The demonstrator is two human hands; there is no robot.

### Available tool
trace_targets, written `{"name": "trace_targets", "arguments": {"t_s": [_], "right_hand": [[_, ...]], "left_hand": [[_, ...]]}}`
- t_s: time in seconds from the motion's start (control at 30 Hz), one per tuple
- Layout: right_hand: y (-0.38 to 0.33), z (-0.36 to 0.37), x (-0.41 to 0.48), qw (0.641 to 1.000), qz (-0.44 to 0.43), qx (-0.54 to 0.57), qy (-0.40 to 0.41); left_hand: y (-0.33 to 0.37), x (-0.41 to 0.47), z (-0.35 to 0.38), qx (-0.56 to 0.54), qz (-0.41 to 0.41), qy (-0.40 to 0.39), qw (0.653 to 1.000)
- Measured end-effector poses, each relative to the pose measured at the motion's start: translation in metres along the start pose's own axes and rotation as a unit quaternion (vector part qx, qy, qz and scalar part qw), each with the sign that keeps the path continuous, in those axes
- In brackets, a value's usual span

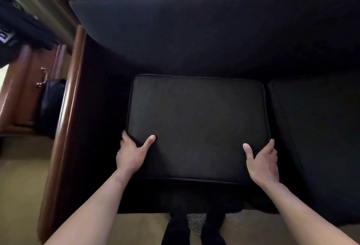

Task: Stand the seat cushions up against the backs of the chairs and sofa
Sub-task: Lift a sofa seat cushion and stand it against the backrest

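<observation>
With the left hand point(131, 155) and right hand point(263, 162) clasping the black square leather seat cushion point(196, 122) only at its lower corners, mid-frame, it could sag or slip sideways when tipped toward the dark sofa back point(194, 36).

A: Any lettering to log? Labels, brands, numbers?

B: One candidate only. Dark garment point(17, 30) at upper left carries a pale printed patch near its edge.

A: Legible?

B: No. Blurred and cut off by the frame; no letter can be made out. Nothing else bears writing.
</observation>
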State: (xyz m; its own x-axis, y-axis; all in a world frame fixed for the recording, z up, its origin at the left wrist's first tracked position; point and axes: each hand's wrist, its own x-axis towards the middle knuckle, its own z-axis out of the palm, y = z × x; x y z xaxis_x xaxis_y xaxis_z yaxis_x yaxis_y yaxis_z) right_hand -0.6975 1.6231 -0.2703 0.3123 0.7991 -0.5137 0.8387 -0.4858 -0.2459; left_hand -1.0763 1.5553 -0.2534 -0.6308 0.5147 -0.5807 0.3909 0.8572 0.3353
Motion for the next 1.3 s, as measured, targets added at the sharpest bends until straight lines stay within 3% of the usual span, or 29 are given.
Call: {"name": "trace_targets", "arguments": {"t_s": [0.43,0.73,0.83,1.0,1.17,1.3], "right_hand": [[0.023,-0.002,-0.007,0.995,0.075,0.059,0.015],[0.052,-0.054,-0.074,0.996,0.080,0.026,-0.034],[0.043,-0.097,-0.091,0.996,0.058,0.018,-0.061],[0.004,-0.179,-0.101,0.998,0.010,0.021,-0.064],[-0.040,-0.239,-0.088,0.991,-0.018,0.131,0.029],[-0.067,-0.242,-0.083,0.966,-0.050,0.234,0.100]], "left_hand": [[-0.043,-0.019,0.005,-0.113,-0.023,0.015,0.993],[-0.100,-0.090,-0.034,-0.173,-0.067,-0.056,0.981],[-0.080,-0.114,-0.071,-0.239,-0.038,-0.094,0.966],[-0.023,-0.144,-0.144,-0.273,0.025,-0.059,0.960],[0.039,-0.146,-0.184,-0.266,0.085,0.021,0.960],[0.059,-0.132,-0.174,-0.236,0.106,0.082,0.962]]}}
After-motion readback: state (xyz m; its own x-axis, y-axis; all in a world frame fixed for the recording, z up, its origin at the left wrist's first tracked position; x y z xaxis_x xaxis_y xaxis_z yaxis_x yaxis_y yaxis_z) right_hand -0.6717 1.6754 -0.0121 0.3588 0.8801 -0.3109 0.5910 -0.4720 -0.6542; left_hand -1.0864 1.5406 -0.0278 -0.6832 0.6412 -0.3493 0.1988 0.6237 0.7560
